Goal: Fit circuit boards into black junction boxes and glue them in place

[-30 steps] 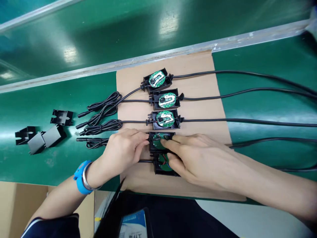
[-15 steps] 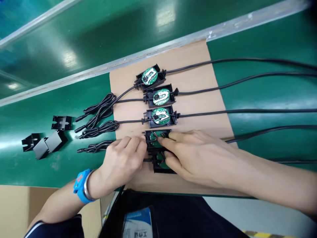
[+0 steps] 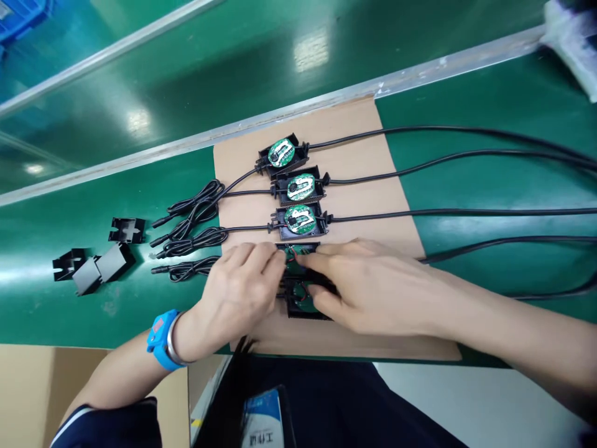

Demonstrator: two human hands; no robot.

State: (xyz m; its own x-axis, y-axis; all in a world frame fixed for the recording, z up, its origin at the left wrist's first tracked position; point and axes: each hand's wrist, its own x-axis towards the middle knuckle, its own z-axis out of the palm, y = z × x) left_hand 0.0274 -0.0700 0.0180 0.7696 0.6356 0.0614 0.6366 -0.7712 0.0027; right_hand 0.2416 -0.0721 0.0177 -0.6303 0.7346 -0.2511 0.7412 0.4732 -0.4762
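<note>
Several black plastic cases with round green circuit boards form a column. The fourth black plastic case (image 3: 308, 247) lies between my hands, its board partly covered. My left hand (image 3: 245, 280) is closed at its left end, fingers curled where the black cable (image 3: 193, 269) comes in; the fingertips are hidden. My right hand (image 3: 368, 283) grips the right side of this case, index finger reaching in beside a thin red wire. The right thumb is bent over the lowest case (image 3: 308, 308), near its board. White paste lines the upper circuit boards (image 3: 300, 219).
Brown cardboard (image 3: 359, 143) lies under the cases on the green table (image 3: 466, 93). Several loose black covers (image 3: 112, 261) rest at left, near coiled cables (image 3: 200, 205). Long black cables (image 3: 466, 213) run off to the right. A metal strip (image 3: 289, 115) borders the work area's far side.
The camera view has shifted slightly, bringing a blue crate and a pale bundle into the upper corners. Both hands stay at the fourth case, with the left fingers slightly further over its left end.
</note>
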